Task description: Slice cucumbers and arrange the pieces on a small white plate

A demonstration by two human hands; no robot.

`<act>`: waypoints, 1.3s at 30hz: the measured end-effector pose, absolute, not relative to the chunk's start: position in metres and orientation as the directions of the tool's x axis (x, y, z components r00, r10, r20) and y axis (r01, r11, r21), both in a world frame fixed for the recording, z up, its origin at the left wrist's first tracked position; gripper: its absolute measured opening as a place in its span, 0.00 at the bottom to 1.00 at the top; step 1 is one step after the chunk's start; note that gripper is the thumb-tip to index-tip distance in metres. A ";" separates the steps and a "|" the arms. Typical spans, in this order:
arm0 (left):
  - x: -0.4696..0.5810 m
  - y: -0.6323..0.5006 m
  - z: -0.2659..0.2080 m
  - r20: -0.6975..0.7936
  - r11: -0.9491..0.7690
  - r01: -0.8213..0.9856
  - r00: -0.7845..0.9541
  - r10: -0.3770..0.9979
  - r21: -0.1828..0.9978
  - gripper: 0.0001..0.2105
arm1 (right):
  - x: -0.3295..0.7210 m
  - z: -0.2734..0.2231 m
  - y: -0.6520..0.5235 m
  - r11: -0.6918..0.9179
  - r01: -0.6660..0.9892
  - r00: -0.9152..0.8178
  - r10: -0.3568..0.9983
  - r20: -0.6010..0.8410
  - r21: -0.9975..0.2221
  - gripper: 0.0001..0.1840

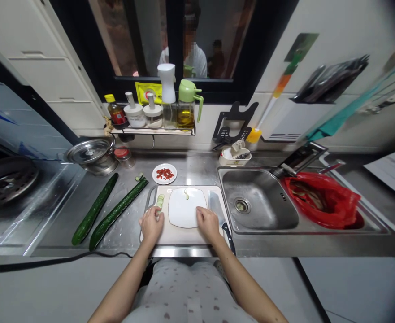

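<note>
Two hands rest by a cutting board (180, 237), lower centre of the frame.
The left hand (152, 224) curls beside cucumber slices (160, 200); the right hand (208, 222) bends its fingers at the right edge of a white plate (184, 213), mid-frame on the board. Whether either grips, I cannot tell. A knife (215, 204) lies right; farther up, a small dish (154, 175) bears red pieces (164, 174).

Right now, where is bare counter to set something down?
Bare counter lies between the plate of red pieces and the sink, and left of the cucumbers. Crowded: the cutting board, with square plate, slices, knife, left hand and right hand.
</note>
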State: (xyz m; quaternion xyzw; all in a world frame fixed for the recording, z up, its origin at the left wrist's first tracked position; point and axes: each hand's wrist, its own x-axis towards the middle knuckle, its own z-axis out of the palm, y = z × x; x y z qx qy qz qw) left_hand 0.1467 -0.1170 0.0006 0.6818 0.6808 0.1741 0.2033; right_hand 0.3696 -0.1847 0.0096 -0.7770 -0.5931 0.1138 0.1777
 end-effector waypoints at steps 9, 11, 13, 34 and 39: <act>0.130 -0.111 -0.004 -0.120 0.117 0.911 -0.075 0.990 0.396 0.14 | 0.363 0.009 -0.185 -0.198 0.864 0.272 0.957 0.099 -0.462 0.18; 0.131 -0.110 -0.006 -0.108 0.112 0.910 -0.074 0.991 0.400 0.13 | 0.361 0.009 -0.186 -0.180 0.857 0.269 0.956 0.120 -0.483 0.18; 0.132 -0.110 -0.006 -0.094 0.106 0.899 -0.073 0.993 0.426 0.12 | 0.361 0.008 -0.188 -0.169 0.850 0.268 0.954 0.133 -0.498 0.18; 0.168 -0.110 0.057 -0.099 0.094 0.041 0.167 0.981 0.995 0.13 | 0.344 0.053 -0.174 0.033 0.567 0.232 0.952 0.198 -0.823 0.13; 0.185 -0.122 0.089 -0.001 -0.013 0.044 0.300 0.954 0.999 0.11 | 0.335 0.078 -0.170 0.127 0.437 0.176 0.959 0.223 -0.891 0.09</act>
